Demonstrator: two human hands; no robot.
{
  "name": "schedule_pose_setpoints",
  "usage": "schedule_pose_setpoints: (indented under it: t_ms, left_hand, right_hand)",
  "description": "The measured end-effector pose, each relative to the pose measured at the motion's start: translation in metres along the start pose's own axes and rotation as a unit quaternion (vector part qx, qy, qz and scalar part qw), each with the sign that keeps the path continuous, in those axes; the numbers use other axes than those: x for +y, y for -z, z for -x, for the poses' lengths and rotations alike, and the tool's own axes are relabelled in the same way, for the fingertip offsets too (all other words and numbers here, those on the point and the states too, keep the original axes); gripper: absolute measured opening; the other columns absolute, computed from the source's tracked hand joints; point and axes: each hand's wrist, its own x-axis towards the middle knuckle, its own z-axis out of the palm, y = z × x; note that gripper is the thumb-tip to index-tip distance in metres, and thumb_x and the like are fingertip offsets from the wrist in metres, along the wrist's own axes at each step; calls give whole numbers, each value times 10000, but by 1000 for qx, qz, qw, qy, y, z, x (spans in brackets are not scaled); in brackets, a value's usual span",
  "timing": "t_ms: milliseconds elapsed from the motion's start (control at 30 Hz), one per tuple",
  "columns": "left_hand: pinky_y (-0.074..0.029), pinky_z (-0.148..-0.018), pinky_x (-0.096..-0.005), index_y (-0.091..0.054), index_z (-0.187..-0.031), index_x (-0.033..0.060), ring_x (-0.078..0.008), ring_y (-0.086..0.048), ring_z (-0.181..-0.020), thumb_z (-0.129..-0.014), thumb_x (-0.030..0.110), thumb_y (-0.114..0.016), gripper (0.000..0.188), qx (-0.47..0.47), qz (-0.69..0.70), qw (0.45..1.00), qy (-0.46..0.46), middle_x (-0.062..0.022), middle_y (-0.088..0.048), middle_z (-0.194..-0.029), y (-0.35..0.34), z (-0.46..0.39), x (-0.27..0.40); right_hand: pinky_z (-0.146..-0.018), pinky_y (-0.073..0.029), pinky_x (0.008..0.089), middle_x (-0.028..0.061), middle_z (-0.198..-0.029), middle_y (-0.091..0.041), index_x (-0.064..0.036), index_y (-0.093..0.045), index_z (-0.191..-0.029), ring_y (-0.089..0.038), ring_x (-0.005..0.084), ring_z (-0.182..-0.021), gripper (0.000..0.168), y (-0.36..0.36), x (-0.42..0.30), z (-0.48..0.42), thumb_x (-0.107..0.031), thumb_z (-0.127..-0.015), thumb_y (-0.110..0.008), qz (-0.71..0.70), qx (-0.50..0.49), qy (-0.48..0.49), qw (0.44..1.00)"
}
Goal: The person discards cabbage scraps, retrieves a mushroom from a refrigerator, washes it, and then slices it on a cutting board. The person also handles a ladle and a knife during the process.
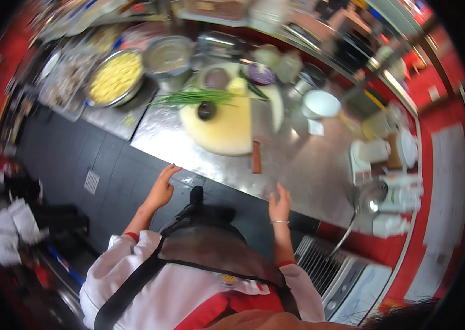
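My left hand [161, 189] is held in the air near the front edge of the steel worktable [162, 130], with its fingers apart. Over the same edge, farther right, my right hand [280, 205] is spread and holds nothing. Between and beyond them lies a round cutting board [224, 134]. A cleaver [261, 119] rests on its right side, wooden handle pointing towards me. Long green stalks [193, 97] cross the board behind a dark round fruit or vegetable [206, 110]. A cut purple cabbage [262, 73], a pale yellow piece [237, 87] and dark green peppers [255, 88] sit at the back.
At the left stand a metal bowl of yellow pieces [116, 77], a clear tub [67, 76] and a steel pot [169, 55]. On the right are a white bowl [321, 104], a ladle or strainer [370, 196] and several bottles [399, 194]. Another person [18, 231] is at far left.
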Motion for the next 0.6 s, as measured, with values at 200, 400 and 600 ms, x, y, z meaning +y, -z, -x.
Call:
schedule_pose_setpoints:
  t_ms: [200,400,600]
  left_hand:
    - [-446,-928,-277,-559,-1216,84,-230,-505,-1186,-799,-162,-428,501,145,79,983,76,-130,-471,-1339,25,58,-69]
    - [-454,-912,-277,-575,-1194,74,-194,-546,-1135,-841,-123,-460,421,203,291,922,157,-107,-549,-1267,67,55,-142]
    - [-439,-932,-293,-559,-1206,66,-209,-550,-1161,-851,-114,-442,414,236,24,969,73,-108,-553,-1267,118,10,-140]
  right_hand:
    - [-957,-415,406,186,-1214,-480,-47,-446,-1309,-508,333,-1117,514,-38,-40,-79,-134,-837,-630,-3,-91,-10,996]
    - [-979,-402,408,244,-1239,-486,0,-415,-1280,-501,362,-1140,549,-107,-28,-121,-139,-808,-661,-17,-61,-42,997]
    - [-967,-404,426,216,-1271,-500,-92,-389,-1331,-499,382,-1142,571,-109,-70,-125,-123,-815,-632,87,-57,-69,992]
